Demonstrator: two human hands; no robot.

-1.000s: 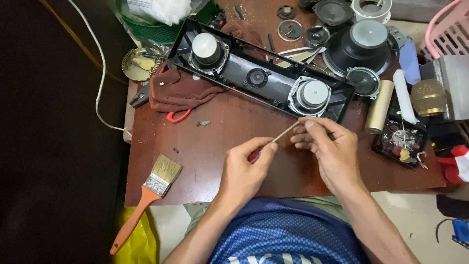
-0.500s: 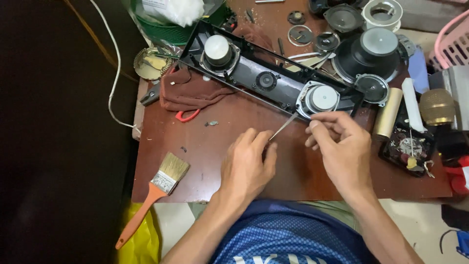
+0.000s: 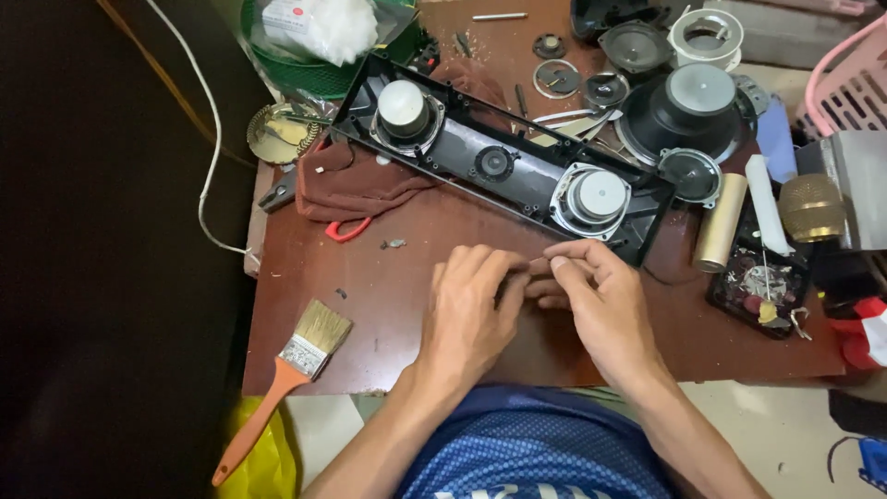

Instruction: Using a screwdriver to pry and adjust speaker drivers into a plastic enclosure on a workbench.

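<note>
Green basket at the counter's far left corner holds a white packet with a red-marked label and white wadding; a gold tube lies right of the black speaker panel, and a paintbrush hangs over the near left edge. Left hand and right hand rest on the counter just in front of the panel, fingertips pinched together and touching; what they hold is hidden, can't tell. Half a second ago a thin rod showed between the hands; now they've closed up and it's out of sight.
</note>
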